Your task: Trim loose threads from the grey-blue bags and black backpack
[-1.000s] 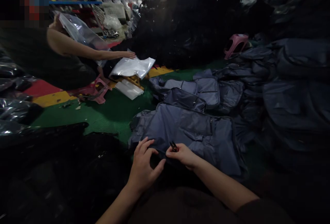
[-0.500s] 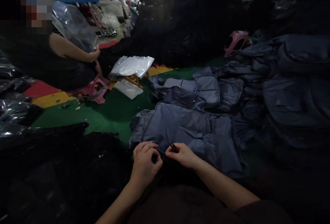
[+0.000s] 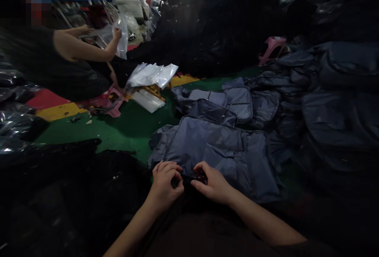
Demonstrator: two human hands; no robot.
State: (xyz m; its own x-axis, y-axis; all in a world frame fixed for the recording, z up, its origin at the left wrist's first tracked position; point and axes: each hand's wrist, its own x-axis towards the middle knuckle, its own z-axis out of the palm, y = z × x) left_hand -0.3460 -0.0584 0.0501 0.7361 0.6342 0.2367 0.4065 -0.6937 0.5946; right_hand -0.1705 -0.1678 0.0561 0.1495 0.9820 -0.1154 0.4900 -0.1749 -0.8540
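Navy nylon bag (image 3: pixel 225 150) lies flat on the green floor (image 3: pixel 118 134) at 12 o'clock, its near edge under my hands; my left grip (image 3: pixel 166 182) is curled and clenched at that edge, though I cannot tell whether it pinches anything; my right grip (image 3: pixel 211 182) is closed around a small dark object (image 3: pixel 200 176), partly hidden by the fingers; more navy bags (image 3: pixel 237 103) lie beyond; a co-worker (image 3: pixel 77 40) at 10 o'clock holds up a clear plastic bag (image 3: pixel 118 34); a pink stool (image 3: pixel 271 50) sits at 1 o'clock.
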